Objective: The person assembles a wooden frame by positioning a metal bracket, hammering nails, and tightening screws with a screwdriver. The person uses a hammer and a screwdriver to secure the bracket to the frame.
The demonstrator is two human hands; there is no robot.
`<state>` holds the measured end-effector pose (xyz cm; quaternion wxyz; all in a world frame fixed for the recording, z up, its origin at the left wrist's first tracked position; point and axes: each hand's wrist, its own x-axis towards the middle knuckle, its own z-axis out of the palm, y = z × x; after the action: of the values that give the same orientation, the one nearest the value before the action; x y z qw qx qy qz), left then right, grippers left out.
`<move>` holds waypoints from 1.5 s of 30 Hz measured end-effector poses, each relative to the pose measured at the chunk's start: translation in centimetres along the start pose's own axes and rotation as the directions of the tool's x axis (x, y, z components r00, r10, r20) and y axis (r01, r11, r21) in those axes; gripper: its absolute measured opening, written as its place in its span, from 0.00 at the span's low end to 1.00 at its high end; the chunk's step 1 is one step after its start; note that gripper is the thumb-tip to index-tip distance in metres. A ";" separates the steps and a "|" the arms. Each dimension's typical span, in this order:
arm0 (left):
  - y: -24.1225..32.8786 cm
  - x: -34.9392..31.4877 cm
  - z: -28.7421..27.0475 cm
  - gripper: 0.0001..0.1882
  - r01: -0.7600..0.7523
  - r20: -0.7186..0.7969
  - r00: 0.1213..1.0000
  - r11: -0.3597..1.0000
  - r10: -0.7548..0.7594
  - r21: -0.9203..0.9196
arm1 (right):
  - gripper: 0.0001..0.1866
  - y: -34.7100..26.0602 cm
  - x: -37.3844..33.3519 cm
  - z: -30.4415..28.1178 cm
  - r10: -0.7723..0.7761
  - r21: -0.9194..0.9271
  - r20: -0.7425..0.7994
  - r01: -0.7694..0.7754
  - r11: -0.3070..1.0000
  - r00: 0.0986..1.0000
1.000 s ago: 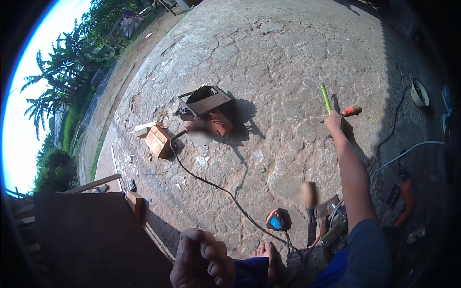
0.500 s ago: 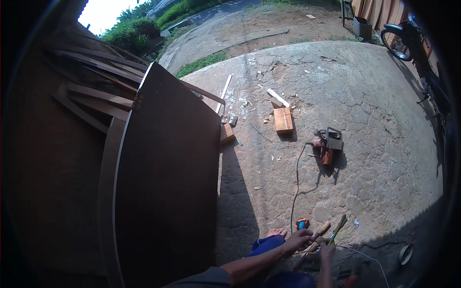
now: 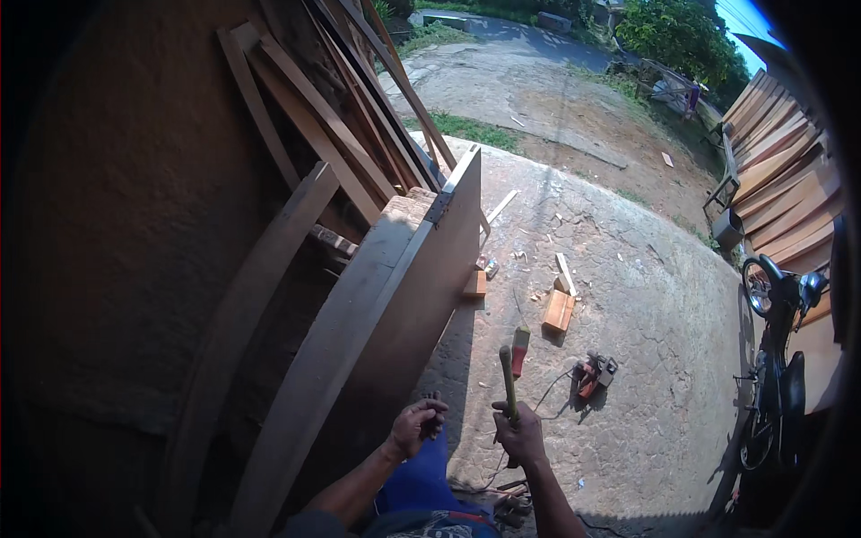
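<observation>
My right hand is closed in a fist round a tool with an olive-green handle, which points up and away from me. Just beyond it shows a red and pale-green handle-shaped piece; whether this is also in my hand I cannot tell. My left hand is raised beside the large dark wooden panel, its fingers curled together. Anything small between those fingers is hidden. The panel stands on edge at my left, its thick pale edge facing up.
A red power tool with a cord lies on the concrete ahead right. Wooden blocks and shavings lie farther off. Planks lean on the left wall; more boards and a motorbike stand right. Several tools lie near my legs.
Both hands have come up from low over the ground tools and moved apart. My left hand is now by the panel. The view has swung, bringing the panel's upper edge into sight.
</observation>
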<state>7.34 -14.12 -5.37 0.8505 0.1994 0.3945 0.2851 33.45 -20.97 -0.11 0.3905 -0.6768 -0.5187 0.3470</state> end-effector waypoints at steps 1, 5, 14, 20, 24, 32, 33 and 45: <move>2.3 1.0 0.8 0.13 -0.064 0.015 0.998 0.998 0.064 0.003 | 0.10 -1.9 3.4 1.1 0.008 0.055 0.026 -0.010 0.998 1.000; 12.4 2.6 2.6 0.17 -0.302 -0.097 0.942 0.939 0.321 0.166 | 0.11 -11.2 14.9 5.7 0.157 0.203 0.225 -0.204 0.958 0.962; 23.9 3.9 2.3 0.20 -0.448 -0.048 0.775 0.602 0.630 0.661 | 0.10 -16.8 27.2 18.3 0.117 0.503 0.321 -0.274 0.820 0.940; 25.6 8.5 -1.3 0.13 -0.343 -0.197 0.828 0.752 0.525 0.563 | 0.14 -18.6 31.4 17.6 0.235 0.390 0.478 -0.445 0.806 0.846; 26.9 11.2 -5.3 0.14 -0.218 -0.268 0.851 0.769 0.451 0.601 | 0.21 -16.1 34.8 16.2 -0.019 0.310 0.431 -0.128 0.942 0.902; 25.6 16.0 -12.4 0.22 0.131 -0.316 0.805 0.368 0.503 0.920 | 0.21 -11.0 40.6 3.4 0.144 0.304 0.465 -0.310 0.901 0.873; 27.0 16.1 -10.4 0.25 0.274 -0.378 0.800 0.277 0.466 0.921 | 0.22 -9.9 41.1 1.8 0.196 0.278 0.414 -0.328 0.903 0.889; 29.3 16.3 -10.8 0.31 0.465 -0.415 0.836 -0.063 0.360 0.883 | 0.19 -7.6 40.3 -0.7 0.390 0.336 0.137 -0.414 0.846 0.910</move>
<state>-2.17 19.86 -4.52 0.2852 0.6456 0.7028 -0.0889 39.69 19.31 4.31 0.4091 -0.6764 -0.3056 0.5308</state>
